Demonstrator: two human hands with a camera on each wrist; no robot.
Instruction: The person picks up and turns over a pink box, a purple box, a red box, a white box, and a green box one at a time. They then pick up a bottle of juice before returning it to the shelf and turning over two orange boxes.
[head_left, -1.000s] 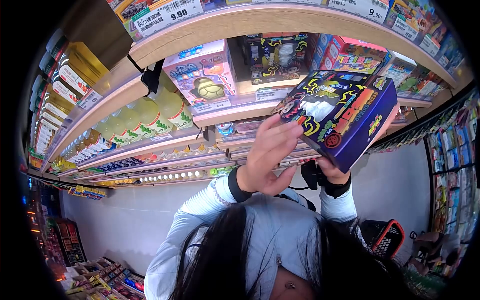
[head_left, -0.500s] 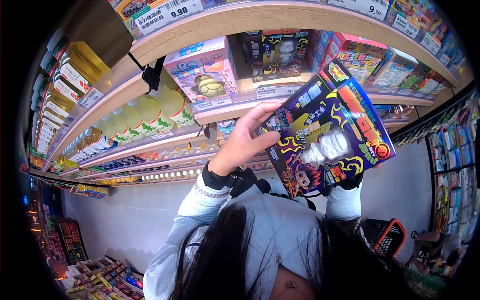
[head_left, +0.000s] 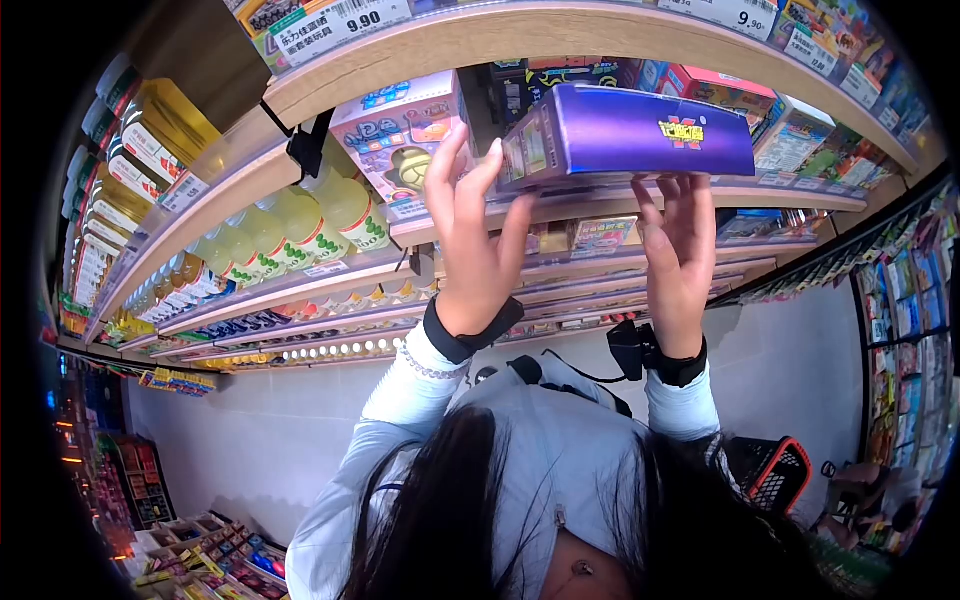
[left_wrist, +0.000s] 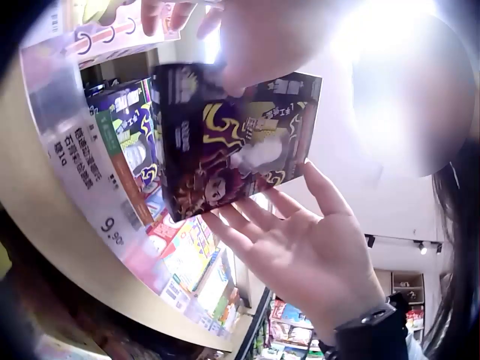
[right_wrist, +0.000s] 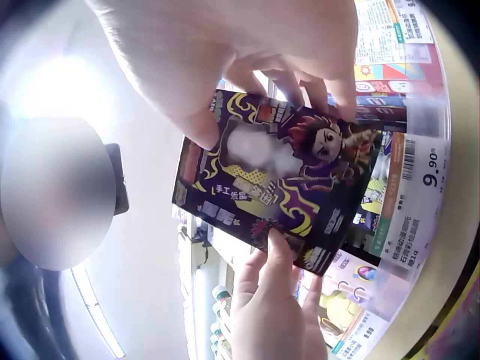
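Observation:
A dark purple toy box [head_left: 655,135] is held up in front of the shelf, one plain purple side toward the head camera. Its front, seen in the right wrist view, bears a white figure [right_wrist: 259,150] and a red-haired cartoon character [right_wrist: 328,142]. My left hand [head_left: 470,235] pinches one end of the box, thumb over a front corner and fingers at the end face. From below, my right hand [head_left: 682,265] holds the opposite part, fingers along an edge and thumb at the front, as the wrist views show.
Behind the box, the shelf [head_left: 450,232] holds a pink box [head_left: 400,135], a similar dark box [head_left: 575,75] and red boxes [head_left: 705,92]. Yellow bottles [head_left: 150,125] line the left shelves. A wooden shelf edge [head_left: 560,45] runs above. A black basket with a red rim [head_left: 785,475] stands at lower right.
The box has been turned over in both hands: first slanted, then front up, now a purple side up. It has moved up and toward the shelf, with both hands following.

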